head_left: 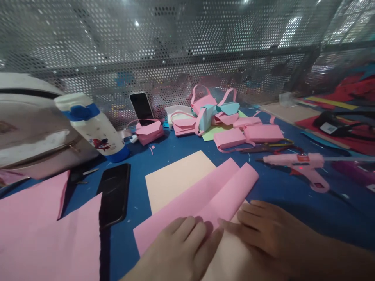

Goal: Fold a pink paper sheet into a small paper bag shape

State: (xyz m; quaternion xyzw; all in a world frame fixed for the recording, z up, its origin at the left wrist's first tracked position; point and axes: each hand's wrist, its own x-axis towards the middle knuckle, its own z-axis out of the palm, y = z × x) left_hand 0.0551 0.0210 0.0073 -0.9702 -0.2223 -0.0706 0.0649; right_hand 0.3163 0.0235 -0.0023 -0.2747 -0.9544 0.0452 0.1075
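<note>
A sheet of pink paper [187, 207] lies slantwise in front of me, its right side turned over into a rounded, unpressed fold. Under it is a cream sheet [178, 175]. My left hand [184, 246] is closed on the lower part of the pink paper, fingers curled with the knuckles up. At the folded side, my right hand [263, 226] has its fingers bent together and pinches the near edge of the same paper. The thumbs come close to each other. Both palms and some fingertips are hidden.
A pink glue gun [301, 162] lies right, near scissors [272, 148]. Small paper bags [230, 138] cluster behind. Left are a black phone [114, 195], more pink paper [73, 242], a bottle [96, 125] and a backpack [32, 128]. Another phone [141, 107] leans against the perforated metal panel [175, 47].
</note>
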